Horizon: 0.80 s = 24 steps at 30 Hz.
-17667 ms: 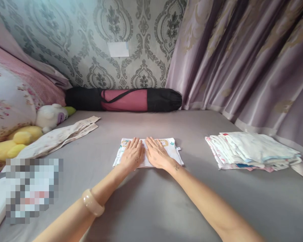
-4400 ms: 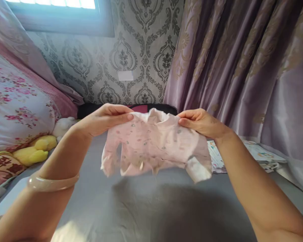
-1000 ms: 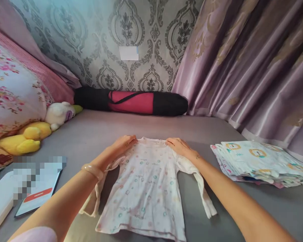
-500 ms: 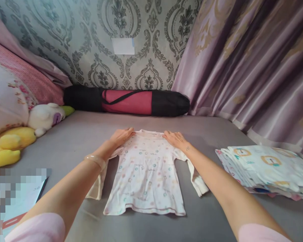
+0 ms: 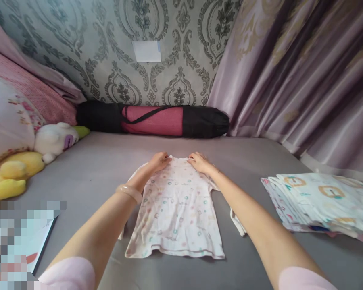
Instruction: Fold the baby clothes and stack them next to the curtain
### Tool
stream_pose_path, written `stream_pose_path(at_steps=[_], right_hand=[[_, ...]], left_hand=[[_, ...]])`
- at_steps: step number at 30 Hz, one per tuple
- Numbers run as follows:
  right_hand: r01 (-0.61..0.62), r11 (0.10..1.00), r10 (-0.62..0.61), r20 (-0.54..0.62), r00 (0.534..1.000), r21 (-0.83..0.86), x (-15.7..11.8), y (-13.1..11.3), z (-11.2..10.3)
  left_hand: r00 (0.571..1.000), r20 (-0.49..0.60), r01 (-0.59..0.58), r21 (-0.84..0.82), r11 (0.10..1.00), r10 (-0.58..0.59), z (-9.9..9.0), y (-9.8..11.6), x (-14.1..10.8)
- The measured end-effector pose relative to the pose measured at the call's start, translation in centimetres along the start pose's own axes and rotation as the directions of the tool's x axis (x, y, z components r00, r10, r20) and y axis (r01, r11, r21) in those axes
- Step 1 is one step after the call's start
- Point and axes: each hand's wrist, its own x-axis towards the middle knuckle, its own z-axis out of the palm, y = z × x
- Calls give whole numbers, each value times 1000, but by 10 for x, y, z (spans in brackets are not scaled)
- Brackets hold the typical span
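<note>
A small white long-sleeved shirt [image 5: 177, 209] with a scattered pastel print lies spread on the grey bed sheet, its neckline away from me and its hem towards me. At the left side of the collar, my left hand [image 5: 160, 162] has its fingers closed on the fabric. My right hand [image 5: 200, 162] pinches the other side of the collar. Both forearms pass over the sleeves, so only parts of these show. A pale bangle [image 5: 130, 192] circles my left wrist.
A stack of folded printed clothes [image 5: 326, 201] lies on the right. Behind is a black and red roll bag [image 5: 157, 121] against the wall. Plush toys [image 5: 53, 139] and a flowered pillow [image 5: 9, 117] are on the left, with a partly blurred flat object [image 5: 44, 233] nearer me.
Both hands have moved inward along the shoulders, closer together at the collar. The forearms now cover more of the sleeves. The shirt's body stays almost in place.
</note>
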Motion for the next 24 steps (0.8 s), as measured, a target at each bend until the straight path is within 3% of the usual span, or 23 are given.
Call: stream_pose_path(at_steps=[8, 14, 17, 20, 24], right_hand=[[-3, 999, -7, -263, 965, -35, -12, -1, 18], [-39, 997, 26, -201, 979, -60, -14, -3, 21], [-83, 989, 96, -109, 989, 118, -12, -7, 10], [-118, 937, 142, -49, 989, 328, -18, 1, -14], [-241, 875, 293, -63, 954, 419, -64, 39, -47]], left_hand=[[981, -191, 51, 107, 993, -30, 19, 4, -18], [969, -242, 89, 147, 985, -52, 26, -1, -19], [965, -259, 112, 228, 967, -51, 28, 2, -18], [960, -278, 111, 291, 950, -27, 22, 9, -20], [955, -296, 70, 280, 957, 17, 7, 26, -22]])
